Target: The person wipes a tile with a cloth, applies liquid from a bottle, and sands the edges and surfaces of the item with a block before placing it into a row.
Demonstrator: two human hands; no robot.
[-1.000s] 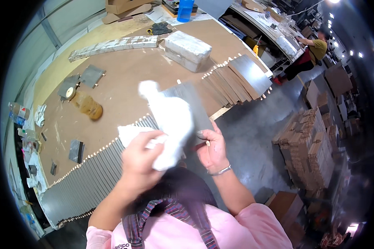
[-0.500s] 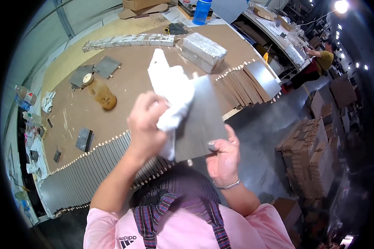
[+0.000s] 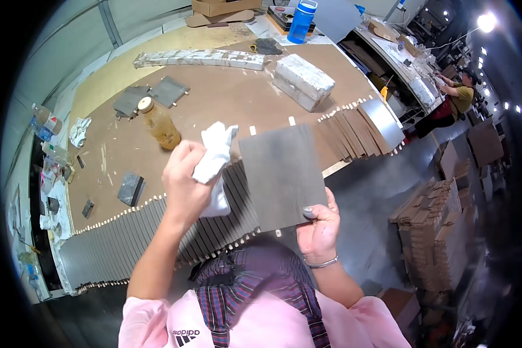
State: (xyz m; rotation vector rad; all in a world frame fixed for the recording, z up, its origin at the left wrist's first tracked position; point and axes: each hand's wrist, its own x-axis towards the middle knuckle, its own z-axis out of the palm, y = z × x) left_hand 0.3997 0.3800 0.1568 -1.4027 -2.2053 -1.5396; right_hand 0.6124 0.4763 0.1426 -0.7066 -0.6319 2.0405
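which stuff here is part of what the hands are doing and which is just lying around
In use:
left hand gripping white rag
right hand holding grey plate
row of plates on table edge

Lying about:
amber bottle
blue bottle
wrapped block
cardboard stacks

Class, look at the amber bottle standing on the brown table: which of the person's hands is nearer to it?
Left. The left hand, gripping a white cloth, is just right of the amber bottle. The right hand holds the grey plate by its lower edge, farther off.
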